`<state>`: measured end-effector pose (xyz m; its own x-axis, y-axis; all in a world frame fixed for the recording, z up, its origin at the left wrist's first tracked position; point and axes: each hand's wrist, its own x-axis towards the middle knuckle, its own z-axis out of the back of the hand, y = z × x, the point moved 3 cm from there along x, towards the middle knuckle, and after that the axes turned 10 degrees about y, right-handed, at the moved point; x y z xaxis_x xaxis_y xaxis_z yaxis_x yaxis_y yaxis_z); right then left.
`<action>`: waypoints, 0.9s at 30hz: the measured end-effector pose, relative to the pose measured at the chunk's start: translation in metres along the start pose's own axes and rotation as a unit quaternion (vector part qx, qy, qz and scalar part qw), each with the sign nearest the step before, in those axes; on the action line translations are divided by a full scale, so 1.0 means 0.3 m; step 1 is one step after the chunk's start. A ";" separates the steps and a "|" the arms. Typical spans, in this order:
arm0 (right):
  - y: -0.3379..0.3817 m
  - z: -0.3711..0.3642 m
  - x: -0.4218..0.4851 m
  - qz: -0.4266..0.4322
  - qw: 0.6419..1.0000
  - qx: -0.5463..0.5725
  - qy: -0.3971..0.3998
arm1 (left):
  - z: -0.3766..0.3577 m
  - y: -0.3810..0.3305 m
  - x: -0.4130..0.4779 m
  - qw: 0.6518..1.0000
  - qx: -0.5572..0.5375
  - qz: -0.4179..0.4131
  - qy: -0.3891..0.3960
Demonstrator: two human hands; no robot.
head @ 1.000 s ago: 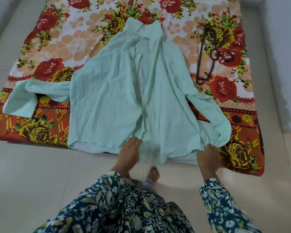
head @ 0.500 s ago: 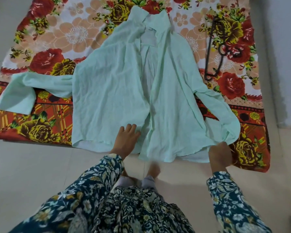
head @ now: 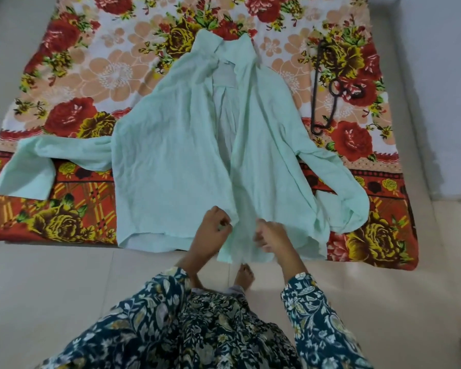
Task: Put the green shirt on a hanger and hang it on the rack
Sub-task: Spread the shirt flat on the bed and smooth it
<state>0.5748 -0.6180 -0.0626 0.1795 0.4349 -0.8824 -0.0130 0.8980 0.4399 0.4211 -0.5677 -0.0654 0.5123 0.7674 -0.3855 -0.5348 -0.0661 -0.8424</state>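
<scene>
Pale green cloth is pinched in both hands at the shirt's bottom hem. The left hand [head: 212, 230] has its grip curled shut on the inner edge of one front panel, fingers folded over the fabric. The right hand [head: 273, 239] is just beside it, its grip likewise closed on the edge of the other front panel; motion blur softens its fingers. Only a narrow strip of cloth lies between the two hands.

Outward from there, the green shirt [head: 171, 161] lies spread, front open, on a floral blanket [head: 72, 121], collar at the far end and hem at the near end. The hem overhangs the blanket's near edge slightly onto the pale tiled floor [head: 51, 288]. One sleeve runs out flat toward the left of the view, its cuff well short of the blanket's edge. The other sleeve bends back on itself at the right, its fold lying beside the hem.

A dark hanger [head: 322, 91] lies on the blanket to the right of the collar, well apart from the shirt body and near the blanket's right edge. Bare blanket surrounds it on all sides.

Bare floor stretches along the near edge and to the left. A bare foot [head: 244, 278] stands on the tiles just below the hem, between two dark floral sleeves [head: 312, 310].
</scene>
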 end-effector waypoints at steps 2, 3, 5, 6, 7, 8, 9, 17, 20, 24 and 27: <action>0.048 -0.086 -0.003 -0.033 0.985 0.114 0.124 | -0.035 -0.003 -0.023 0.998 0.045 -0.023 0.045; 0.067 -0.112 0.003 -0.036 0.977 0.154 0.143 | -0.046 0.006 -0.036 0.994 0.080 -0.040 0.063; 0.094 -0.136 0.029 -0.027 0.972 0.198 0.125 | -0.044 0.042 -0.068 0.981 0.166 -0.064 0.072; 0.102 -0.142 0.046 -0.020 0.972 0.201 0.118 | -0.027 0.074 -0.087 0.975 0.203 -0.061 0.061; 0.103 -0.144 0.064 -0.016 0.973 0.197 0.118 | 0.000 0.109 -0.108 0.971 0.229 -0.042 0.045; 0.104 -0.149 0.077 -0.015 0.974 0.190 0.123 | 0.034 0.149 -0.127 0.969 0.244 -0.015 0.022; 0.101 -0.155 0.087 -0.019 0.975 0.181 0.127 | 0.072 0.187 -0.145 0.966 0.256 0.018 -0.005; 0.105 -0.227 0.108 -0.063 0.953 0.232 0.187 | 0.331 0.415 -0.192 0.895 0.374 0.226 -0.092; 0.101 -0.242 0.115 -0.077 0.945 0.229 0.221 | 0.387 0.439 -0.182 0.880 0.421 0.214 -0.053; 0.112 -0.246 0.119 -0.011 0.926 0.292 0.238 | 0.453 0.452 -0.162 0.887 0.428 0.175 -0.004; 0.119 -0.245 0.115 0.039 0.898 0.369 0.237 | 0.521 0.437 -0.182 0.914 0.377 0.140 -0.042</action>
<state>0.5082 -0.5659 -0.0896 -0.2344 0.6310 -0.7395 0.6798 0.6502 0.3394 0.2180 -0.5187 -0.0960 0.2476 0.8364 -0.4890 -0.9648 0.1669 -0.2031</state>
